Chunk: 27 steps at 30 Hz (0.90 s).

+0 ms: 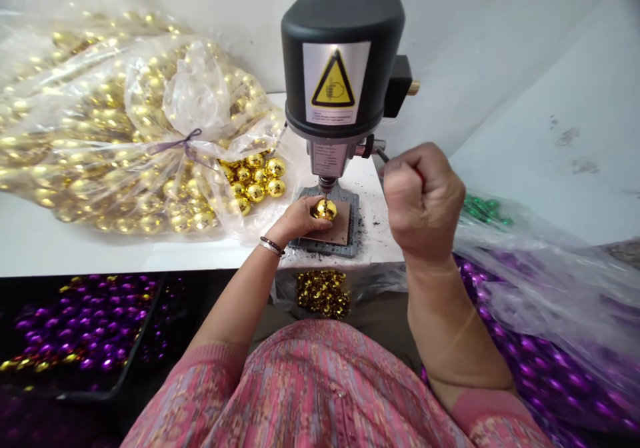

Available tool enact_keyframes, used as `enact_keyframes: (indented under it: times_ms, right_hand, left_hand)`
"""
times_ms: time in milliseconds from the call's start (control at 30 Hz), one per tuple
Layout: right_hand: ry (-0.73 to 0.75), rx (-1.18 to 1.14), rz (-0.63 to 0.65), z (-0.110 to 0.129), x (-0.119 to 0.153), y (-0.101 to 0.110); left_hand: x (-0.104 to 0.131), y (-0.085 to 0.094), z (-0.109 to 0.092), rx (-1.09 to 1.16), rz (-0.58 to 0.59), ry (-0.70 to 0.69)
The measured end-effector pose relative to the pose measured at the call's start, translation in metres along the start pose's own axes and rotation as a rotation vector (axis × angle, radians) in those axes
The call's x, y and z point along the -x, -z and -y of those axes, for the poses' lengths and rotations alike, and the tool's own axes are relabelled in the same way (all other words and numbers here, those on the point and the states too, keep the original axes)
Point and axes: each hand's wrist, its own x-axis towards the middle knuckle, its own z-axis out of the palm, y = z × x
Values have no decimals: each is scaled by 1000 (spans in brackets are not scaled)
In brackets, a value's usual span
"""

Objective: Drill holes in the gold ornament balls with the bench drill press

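Observation:
Under the spindle of a black bench drill press [345, 28], my left hand [303, 218] grips a shiny gold ball [325, 209] on a brown board [340, 227]. The drill bit [327, 195] comes down to the top of the ball; whether it has entered the ball I cannot make out. My right hand [423, 201] is closed in a fist around the feed lever [381, 153] at the machine's right side; the fingers hide most of the lever. Dark shavings lie around the grey metal base [354, 241].
A tied clear bag of gold balls [115, 128] fills the table's left, with loose gold balls [256, 181] at its mouth. More gold pieces [324, 293] hang below the table edge. Purple balls lie in a black tray [120, 381] at lower left and in plastic [540, 355] at right, near green ones [487, 209].

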Motion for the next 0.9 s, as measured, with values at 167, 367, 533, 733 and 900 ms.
enact_keyframes:
  times_ms: [167,367,533,733,900]
  right_hand:
    - [101,88,-20,-12,27,-5]
    - [110,112,-74,-25,41,-14]
    - [135,88,-145,-32,48,-21]
    - [102,-27,-194,-45,57,-31]
    - [94,-54,-201,-59,70,-39]
  left_hand:
    - [0,-1,5,13,-11,-47]
    - [0,-4,9,2,-35,-63]
    - [0,-5,10,-11,-54,-70]
    - [0,-9,13,-42,-99,-67]
    - [-1,-10,16,-75,-116,-58]
